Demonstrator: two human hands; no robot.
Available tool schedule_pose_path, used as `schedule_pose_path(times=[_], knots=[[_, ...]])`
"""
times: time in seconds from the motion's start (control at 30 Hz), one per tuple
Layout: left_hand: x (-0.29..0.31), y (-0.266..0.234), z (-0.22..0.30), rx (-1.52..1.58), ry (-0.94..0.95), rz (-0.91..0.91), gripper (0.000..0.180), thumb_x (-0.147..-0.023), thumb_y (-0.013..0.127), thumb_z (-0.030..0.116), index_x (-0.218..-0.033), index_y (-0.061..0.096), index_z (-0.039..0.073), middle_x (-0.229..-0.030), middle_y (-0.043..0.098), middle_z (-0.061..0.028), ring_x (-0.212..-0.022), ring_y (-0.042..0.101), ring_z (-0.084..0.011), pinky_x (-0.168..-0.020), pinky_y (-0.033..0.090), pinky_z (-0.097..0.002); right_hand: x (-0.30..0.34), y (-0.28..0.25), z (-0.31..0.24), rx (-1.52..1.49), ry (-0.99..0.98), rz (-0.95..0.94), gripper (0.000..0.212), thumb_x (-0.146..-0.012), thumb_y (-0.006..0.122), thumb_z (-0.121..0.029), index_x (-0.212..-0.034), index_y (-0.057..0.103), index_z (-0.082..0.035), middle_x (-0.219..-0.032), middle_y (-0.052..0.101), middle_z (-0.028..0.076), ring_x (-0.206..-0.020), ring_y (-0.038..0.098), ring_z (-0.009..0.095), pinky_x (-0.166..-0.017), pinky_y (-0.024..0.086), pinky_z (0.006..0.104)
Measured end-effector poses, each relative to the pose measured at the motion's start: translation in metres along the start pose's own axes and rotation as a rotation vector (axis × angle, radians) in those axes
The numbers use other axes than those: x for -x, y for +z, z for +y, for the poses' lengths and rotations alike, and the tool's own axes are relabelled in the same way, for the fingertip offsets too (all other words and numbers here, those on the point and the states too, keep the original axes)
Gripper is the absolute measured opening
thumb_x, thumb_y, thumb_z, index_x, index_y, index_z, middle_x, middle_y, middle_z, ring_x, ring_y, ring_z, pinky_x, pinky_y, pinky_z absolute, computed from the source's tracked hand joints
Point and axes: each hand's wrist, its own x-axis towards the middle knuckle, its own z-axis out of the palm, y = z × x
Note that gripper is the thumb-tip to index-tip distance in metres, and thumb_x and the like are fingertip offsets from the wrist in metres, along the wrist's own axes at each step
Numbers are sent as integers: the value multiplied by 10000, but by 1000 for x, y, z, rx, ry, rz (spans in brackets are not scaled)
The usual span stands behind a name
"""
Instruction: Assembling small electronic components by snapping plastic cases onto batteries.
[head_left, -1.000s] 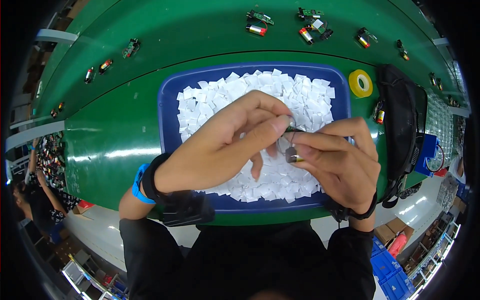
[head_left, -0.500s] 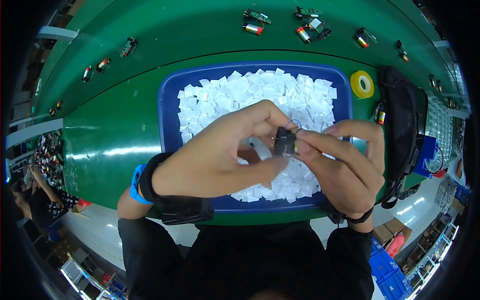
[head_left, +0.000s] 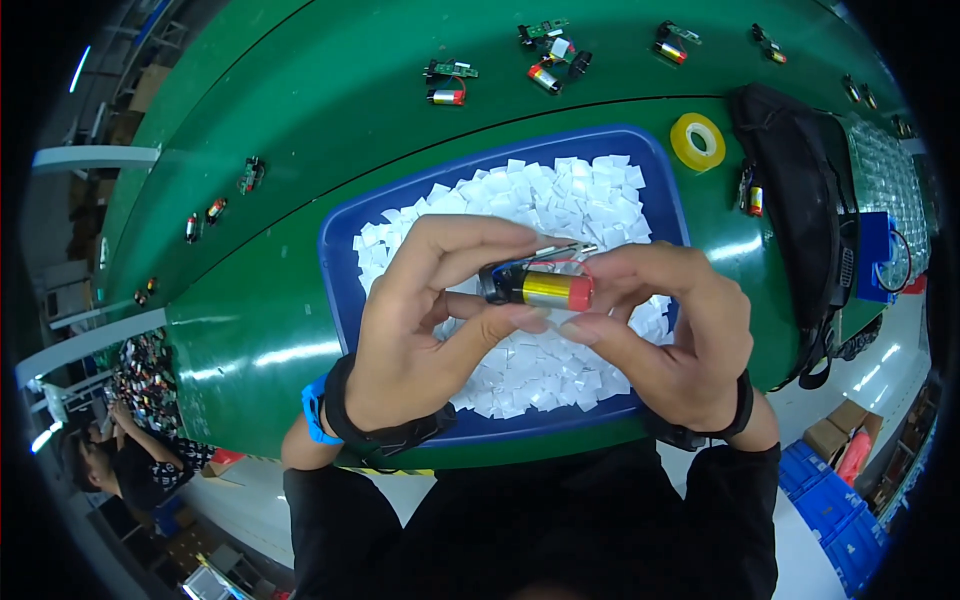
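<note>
Green table [head_left: 300,330] under blue tray [head_left: 335,270] of white paper squares [head_left: 560,200]. Mid-frame: left hand [head_left: 420,340] and right hand [head_left: 670,340] both pinching small yellow cylindrical battery [head_left: 548,289]; thin red wire could snag, tear.

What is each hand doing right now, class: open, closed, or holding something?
Left hand: closed, fingertips pinching the dark end of the small yellow cylindrical battery.
Right hand: closed, gripping the same battery's red-tipped end, above the blue tray.
</note>
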Motion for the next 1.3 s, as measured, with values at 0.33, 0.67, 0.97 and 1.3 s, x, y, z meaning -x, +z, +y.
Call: schedule_pose_path(times=[0.33,0.67,0.97,1.3], knots=[[3,-7,-1,-255,193,-80,401,-851,705,-48,-1223,556,-61,-1230,635,-209,-1066,674,-240,-851,602,-317,2,10,0,-199,-15,56,352,-816,736,86,-1103,534,69,-971,679,175,-764,721,205,-633,584,263],[-2,-6,1,-364,304,-82,402,-825,725,-62,-1193,563,-62,-1217,630,-275,-1133,647,-327,-839,597,-335,3,14,-2,-449,160,146,426,-789,760,95,-1104,478,47,-958,663,172,-808,721,230,-665,594,290],[3,0,-16,-1,369,-142,375,-871,660,-86,-1158,425,-30,-1229,560,-391,-1193,583,-442,-912,560,-451,4,-1,-6,-63,-170,28,493,-712,851,23,-1088,532,40,-944,679,185,-842,716,236,-696,580,305],[4,4,-3,-259,410,-65,432,-851,711,-39,-1202,459,-29,-1219,596,-344,-1150,626,-395,-925,554,-430,0,3,-6,-19,-218,84,479,-729,834,47,-1104,537,66,-978,672,183,-838,721,219,-739,589,293]])
